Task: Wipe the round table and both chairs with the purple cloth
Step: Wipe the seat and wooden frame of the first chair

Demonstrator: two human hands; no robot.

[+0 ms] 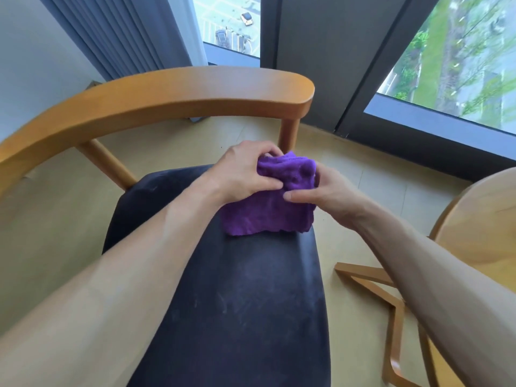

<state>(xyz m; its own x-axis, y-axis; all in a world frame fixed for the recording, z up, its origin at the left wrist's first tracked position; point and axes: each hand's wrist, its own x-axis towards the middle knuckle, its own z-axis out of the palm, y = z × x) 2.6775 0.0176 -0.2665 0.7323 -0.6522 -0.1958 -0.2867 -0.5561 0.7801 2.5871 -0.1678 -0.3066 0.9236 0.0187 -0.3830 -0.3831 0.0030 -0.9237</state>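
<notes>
While bunched, the purple cloth [268, 210] sits between both hands [243, 174].

A pale wall [30, 51] is seen at the left, beside a grey pleated curtain [125, 32]. Daylight is admitted through large windows [460, 57] set in dark frames [315, 51]. The room is floored in light beige [363, 174].

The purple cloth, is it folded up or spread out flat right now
Folded. The purple cloth is bunched into a thick wad over the chair seat, gripped by the left hand and right hand.
</notes>
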